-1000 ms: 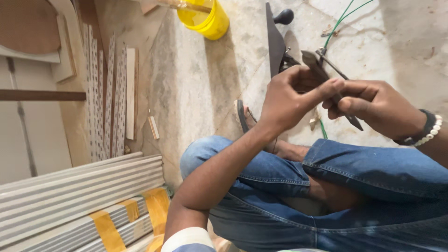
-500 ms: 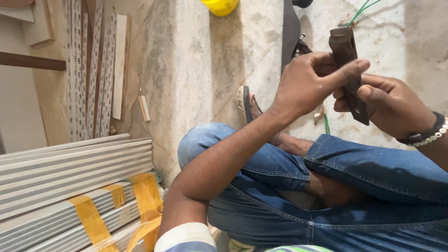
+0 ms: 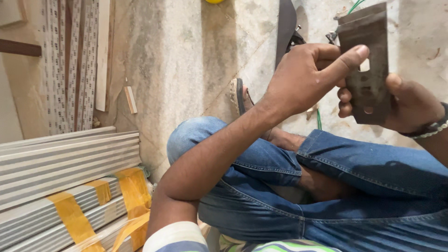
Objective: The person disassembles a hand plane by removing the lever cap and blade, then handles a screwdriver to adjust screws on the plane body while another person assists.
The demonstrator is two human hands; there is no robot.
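Observation:
I sit cross-legged in blue jeans on a stone floor. A flat, dark, rusty metal blade (image 3: 366, 70) with a slot and a hole is held upright in front of me. My right hand (image 3: 403, 105) grips its lower part from behind, thumb on the right edge; a dark band and a beaded bracelet are on that wrist. My left hand (image 3: 310, 74) rests against the blade's left edge, with the index finger stretched across its upper face.
Bundles of grey ribbed profiles (image 3: 70, 163) strapped with yellow tape (image 3: 130, 191) lie at lower left. Patterned strips and wooden laths (image 3: 74, 60) lie at upper left. A sandal (image 3: 239, 95), a dark long tool (image 3: 285, 28) and green wire (image 3: 319, 119) are on the floor.
The blade has been turned from edge-on to face me flat and raised higher. My left index finger now lies across its face. The view has tilted down, losing the yellow bucket.

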